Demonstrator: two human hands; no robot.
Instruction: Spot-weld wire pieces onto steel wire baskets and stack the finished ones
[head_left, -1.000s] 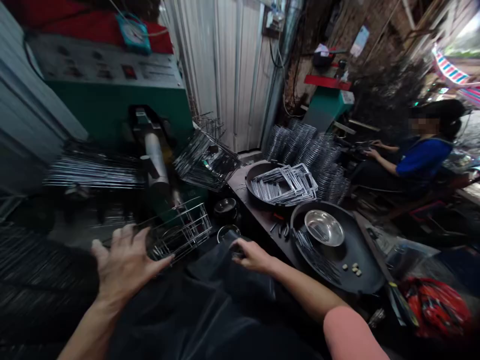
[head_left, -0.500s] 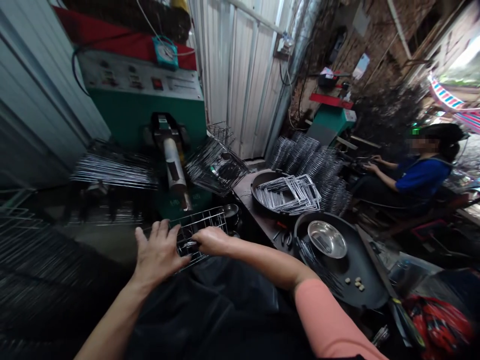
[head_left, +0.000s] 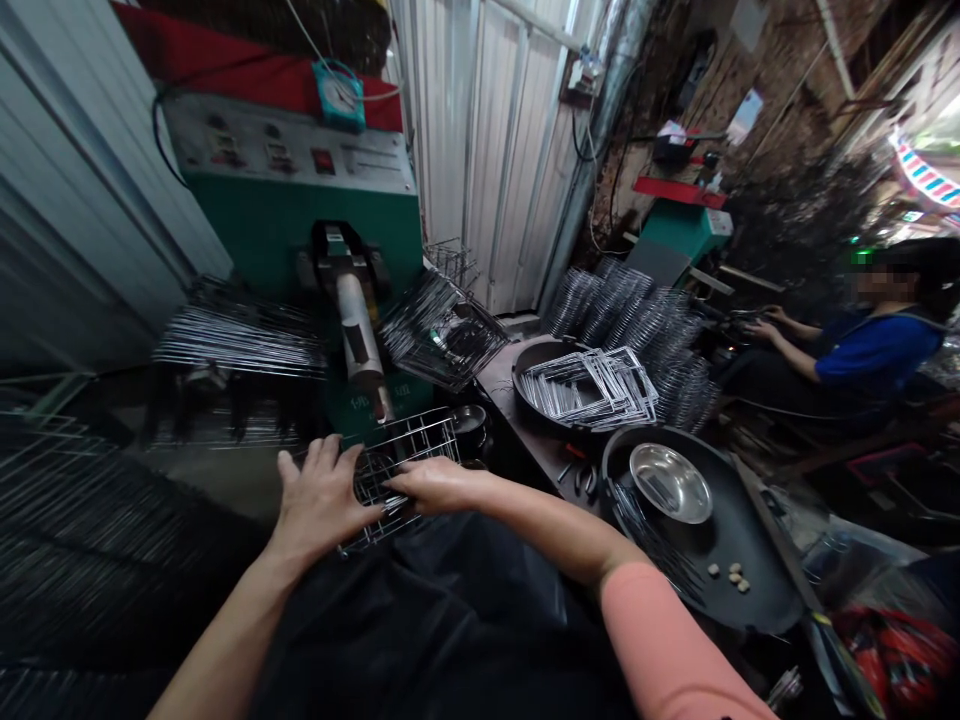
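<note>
A wire rack (head_left: 429,433) lies in front of me, below the rod tip of the green machine (head_left: 300,215). My left hand (head_left: 319,500) rests at the rack's left side with its fingers spread and the thumb over the wires. From the right, my right hand (head_left: 431,484) reaches into the rack, fingers pinched together on something too small to make out. The rack's near edge is over the dark cloth on my lap.
Stacked wire frames (head_left: 236,335) stand left of the machine, and more wire racks (head_left: 446,330) to its right. Further right, one black tray (head_left: 536,408) holds wire frames; another (head_left: 757,540) holds a metal bowl (head_left: 670,483). A person in blue (head_left: 877,345) sits at far right.
The view has shifted slightly, so the surroundings sit further right. Both hands keep nearly the same place at the rack, which appears slightly more tilted.
</note>
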